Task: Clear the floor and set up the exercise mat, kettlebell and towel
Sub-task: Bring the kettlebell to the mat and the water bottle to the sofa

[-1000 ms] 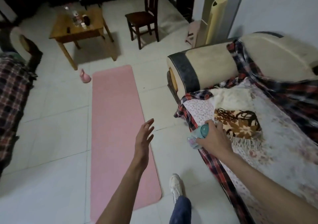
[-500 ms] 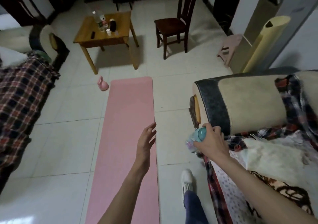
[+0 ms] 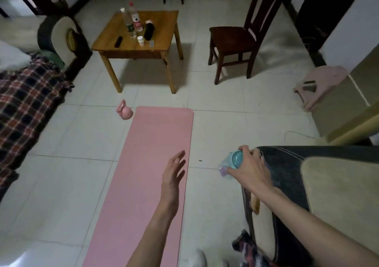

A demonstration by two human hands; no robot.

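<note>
A pink exercise mat lies unrolled on the white tiled floor, running away from me. A pink kettlebell stands on the tiles just off the mat's far left corner. My left hand hovers over the mat's right edge, empty, fingers spread. My right hand grips a clear water bottle with a teal cap beside the sofa arm. A pink cloth that may be a towel lies on a stool at the far right.
A wooden table with bottles stands beyond the mat, a dark wooden chair to its right. A sofa arm is at my right, a plaid-covered sofa at the left. A white cable trails on the floor.
My view has swung left, from the sofa seat toward the room. My right hand has carried the bottle along past the sofa arm. The left hand stays open above the mat.
</note>
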